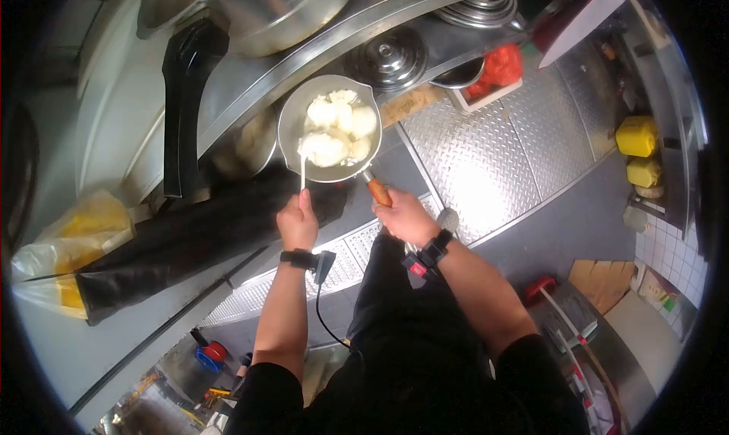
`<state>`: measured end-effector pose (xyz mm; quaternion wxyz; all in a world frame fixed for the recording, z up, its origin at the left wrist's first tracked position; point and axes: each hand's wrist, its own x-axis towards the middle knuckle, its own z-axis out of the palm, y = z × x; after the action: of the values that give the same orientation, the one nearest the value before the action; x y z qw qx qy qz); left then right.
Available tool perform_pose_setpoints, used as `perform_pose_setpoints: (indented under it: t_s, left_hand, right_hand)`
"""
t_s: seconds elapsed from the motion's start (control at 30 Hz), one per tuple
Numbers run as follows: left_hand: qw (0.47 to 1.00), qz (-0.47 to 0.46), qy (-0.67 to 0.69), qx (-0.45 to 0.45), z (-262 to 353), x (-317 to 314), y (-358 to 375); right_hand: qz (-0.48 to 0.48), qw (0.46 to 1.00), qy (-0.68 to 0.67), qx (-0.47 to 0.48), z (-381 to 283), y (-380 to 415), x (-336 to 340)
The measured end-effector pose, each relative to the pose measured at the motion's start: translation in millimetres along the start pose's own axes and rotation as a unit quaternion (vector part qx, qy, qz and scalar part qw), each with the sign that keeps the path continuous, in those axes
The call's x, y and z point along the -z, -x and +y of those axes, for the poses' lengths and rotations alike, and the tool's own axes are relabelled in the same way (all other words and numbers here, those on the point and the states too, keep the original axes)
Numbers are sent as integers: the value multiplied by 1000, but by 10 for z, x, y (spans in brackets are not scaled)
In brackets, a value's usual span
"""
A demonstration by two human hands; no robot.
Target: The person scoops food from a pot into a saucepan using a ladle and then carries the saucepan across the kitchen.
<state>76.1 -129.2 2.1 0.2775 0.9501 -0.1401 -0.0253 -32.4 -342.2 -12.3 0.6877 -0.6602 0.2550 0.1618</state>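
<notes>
A small saucepan (291, 123) with a pale inside is held out in front of me. My right hand (408, 219) is closed around its wooden handle (378, 192). Soft white lumps of food (328, 148), some with ragged edges, lie inside the pan. My left hand (297, 221) grips a slim white utensil (303, 174) by its lower end, thumb along the shaft. The utensil's far end reaches over the near left rim into the food, which hides its tip.
A large pot (281, 17) with a black handle (186, 104) stands at the upper left. Metal ring-shaped pieces (387, 59) sit beyond the saucepan. A red bag (501, 65) lies in a white box. Yellow plastic bagging (91, 226) is at left; patterned metal flooring (471, 161) extends right.
</notes>
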Motion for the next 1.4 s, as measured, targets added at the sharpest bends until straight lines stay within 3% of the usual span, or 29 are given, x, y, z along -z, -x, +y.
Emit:
perform_pose_setpoints:
  t_s: [0.27,0.4,0.57,0.7,0.83,1.4]
  left_hand:
    - [1000,13,5,3,-16,38,-16]
    - [1000,-2,5,19,-28,68,14]
    - [999,7,-42,-7,-40,79,-29]
    - [999,-1,-38,3,-30,93,-63]
    - [999,12,-37,-15,-42,158,7]
    - [998,19,-44,-37,56,199,-126]
  right_hand:
    - [-15,999,-35,-34,-133,113,19]
    - [4,1000,17,3,46,73,-39]
    - [-6,999,-1,-52,-78,86,-3]
    - [6,1000,14,-4,23,40,-28]
    - [-9,999,-1,-40,-19,127,-48]
    - [15,998,53,-6,63,14,-25]
